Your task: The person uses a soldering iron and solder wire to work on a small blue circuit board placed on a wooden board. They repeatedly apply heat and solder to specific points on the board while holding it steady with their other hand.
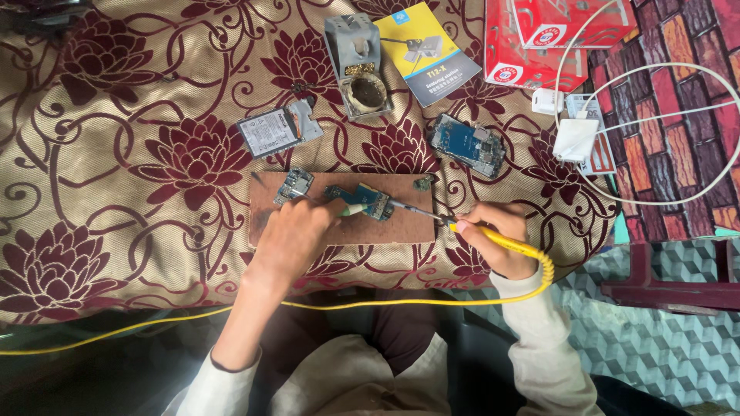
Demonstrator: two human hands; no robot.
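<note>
A circuit board (368,200) lies on a wooden board (401,225), with the soldering stand (356,65) behind it.

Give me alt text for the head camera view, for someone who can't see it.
Seen from above, a person's right hand holds a yellow-corded soldering iron to a small circuit board that the left hand steadies on a brown board. Phone parts lie around on a floral cloth.

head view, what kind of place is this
Probably a makeshift phone-repair spot at home: a soldering iron in the right hand, circuit boards on a wooden board, all on a floral cloth.
</note>
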